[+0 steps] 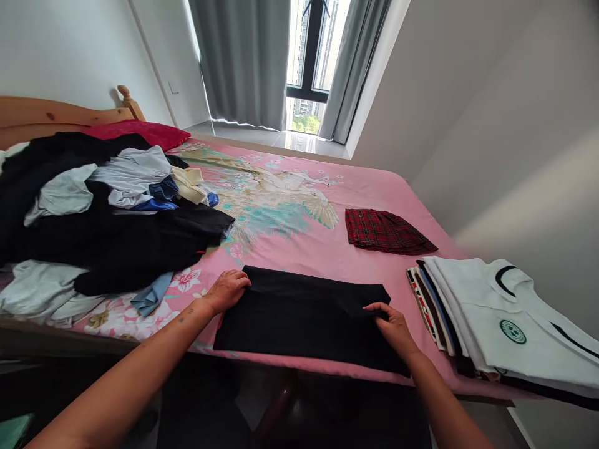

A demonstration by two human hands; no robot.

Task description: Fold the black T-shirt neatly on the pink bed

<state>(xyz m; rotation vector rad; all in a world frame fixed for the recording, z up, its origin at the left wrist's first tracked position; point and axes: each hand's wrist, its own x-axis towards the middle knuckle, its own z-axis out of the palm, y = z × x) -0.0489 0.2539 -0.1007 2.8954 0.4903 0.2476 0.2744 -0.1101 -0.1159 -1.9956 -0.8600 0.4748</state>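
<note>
A black garment (pixel 299 315) lies on the bed's front edge, folded into a long flat rectangle; its exact kind cannot be made out. At its far left corner, my left hand (pixel 229 290) has its fingers curled and closed on the cloth. Toward the right end, my right hand (pixel 390 324) pinches a bit of the black fabric between thumb and fingers, raising a small crease. Just right of that hand stands a stack of folded clothes, with a white shirt (pixel 482 305) bearing a round green badge on top.
A loose heap of clothes, including a black garment (pixel 154 240), covers the left of the bed. A folded red plaid piece (pixel 386 232) lies beyond my right hand. The pink bedsheet (pixel 290 252) shows between them. A red pillow (pixel 159 133) rests near the wooden headboard (pixel 60 112).
</note>
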